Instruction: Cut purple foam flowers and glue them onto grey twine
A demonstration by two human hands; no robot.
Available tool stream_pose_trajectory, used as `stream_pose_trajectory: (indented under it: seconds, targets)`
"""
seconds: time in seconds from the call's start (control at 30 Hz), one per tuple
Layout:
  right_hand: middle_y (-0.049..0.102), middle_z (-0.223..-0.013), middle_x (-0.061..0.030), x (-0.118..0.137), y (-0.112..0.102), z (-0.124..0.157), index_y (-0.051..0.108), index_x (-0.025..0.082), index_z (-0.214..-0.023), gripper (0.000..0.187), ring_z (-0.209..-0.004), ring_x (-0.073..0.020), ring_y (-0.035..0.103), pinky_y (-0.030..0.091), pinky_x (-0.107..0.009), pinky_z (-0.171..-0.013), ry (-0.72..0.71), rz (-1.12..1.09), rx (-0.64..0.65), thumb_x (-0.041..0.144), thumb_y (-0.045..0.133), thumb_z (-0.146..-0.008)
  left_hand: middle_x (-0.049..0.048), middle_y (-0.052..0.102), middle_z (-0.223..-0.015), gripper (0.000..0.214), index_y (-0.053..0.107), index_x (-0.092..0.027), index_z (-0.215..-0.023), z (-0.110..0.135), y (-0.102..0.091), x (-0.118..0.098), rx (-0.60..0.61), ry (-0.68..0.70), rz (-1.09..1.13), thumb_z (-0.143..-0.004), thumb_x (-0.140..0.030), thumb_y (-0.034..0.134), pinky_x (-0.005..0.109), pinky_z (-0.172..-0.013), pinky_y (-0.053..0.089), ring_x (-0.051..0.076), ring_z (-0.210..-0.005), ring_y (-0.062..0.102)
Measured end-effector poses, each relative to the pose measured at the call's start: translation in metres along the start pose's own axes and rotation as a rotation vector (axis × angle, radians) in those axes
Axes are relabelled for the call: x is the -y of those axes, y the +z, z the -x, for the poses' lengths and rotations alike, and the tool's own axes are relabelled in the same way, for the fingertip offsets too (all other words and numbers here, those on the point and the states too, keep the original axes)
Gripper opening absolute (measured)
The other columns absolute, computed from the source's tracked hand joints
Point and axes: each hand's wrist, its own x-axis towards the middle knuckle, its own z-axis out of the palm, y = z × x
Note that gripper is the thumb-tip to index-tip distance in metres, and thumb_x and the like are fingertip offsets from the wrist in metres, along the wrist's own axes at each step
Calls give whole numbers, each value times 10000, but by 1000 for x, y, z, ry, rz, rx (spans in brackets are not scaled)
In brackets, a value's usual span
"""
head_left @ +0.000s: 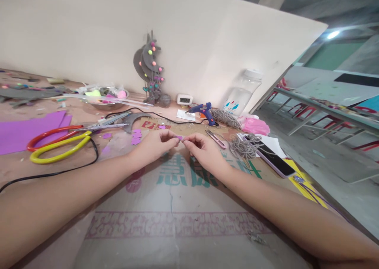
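Observation:
My left hand (160, 144) pinches a small purple piece (179, 137), perhaps felt, between thumb and forefinger above the printed cardboard (174, 237). Meeting it from the right, my right hand (204, 148) has thumb and forefinger pressed together at the piece's edge. Whatever sits between those fingertips is too small to make out. More purple cut-outs (136, 137) lie just left of my left hand. Beside my right hand are pink-handled thread snips (220, 141) and a loose heap of grey yarn (245, 146).
Scissors with red and yellow handles (60, 146) lie left, near purple sheets (29, 131). A blue glue gun (207, 113), a clock (184, 99) and a bottle (239, 93) stand behind. A grey crescent decoration (148, 58) hangs against the wall. A phone (276, 158) lies right.

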Motion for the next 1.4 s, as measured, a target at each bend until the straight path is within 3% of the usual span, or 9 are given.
stream_pose_trajectory:
  seconds: [0.27,0.47,0.6,0.7,0.77,0.93,1.4]
  targets:
    - [579,-691,16,-2,0,-1,620,176,-818,93,-602,-114,511,417,-253,-585,-61,10,-59,264,592,-814,19,648,-754,248,655,-153,-868,1,1,5,3,23,-43,-773,-359,554,256,-612,409,149,-667,563]
    - [544,-930,-44,-1,-4,-1,701,206,-826,100,-755,-137,539,436,-264,-626,-251,197,-169,206,602,-812,28,664,-795,261,663,-152,-884,3,2,3,29,39,-37,-789,-372,559,257,-635,419,146,-695,568]
    - [594,-784,-12,1,-6,1,633,196,-909,101,-688,-137,555,448,-274,-640,-184,82,-170,244,571,-844,9,638,-688,244,649,-150,-821,1,2,1,16,-1,21,-778,-379,575,244,-580,408,128,-612,544]
    - [617,-717,-9,3,-5,3,599,182,-801,128,-683,-149,573,451,-284,-660,-139,68,-125,293,560,-853,-2,624,-644,242,637,-150,-804,0,1,0,-6,-43,81,-757,-384,600,243,-578,413,126,-587,545]
    - [642,-728,-23,4,-4,4,622,177,-742,138,-715,-160,584,450,-293,-690,-144,153,-73,274,583,-831,4,635,-669,240,634,-150,-786,0,0,-1,-15,-40,94,-750,-386,608,244,-601,422,127,-605,556]
    - [690,-829,-50,7,-1,2,693,177,-811,105,-791,-174,611,458,-305,-750,-146,197,-22,229,602,-805,2,630,-655,241,607,-153,-746,0,1,-1,22,-7,110,-759,-394,605,237,-581,407,122,-589,546]
    - [614,-704,0,8,-1,1,616,163,-746,142,-636,-121,538,436,-256,-624,-10,-13,-24,300,595,-773,26,668,-810,293,645,-158,-849,1,1,5,54,71,109,-783,-440,596,258,-677,436,148,-730,587]
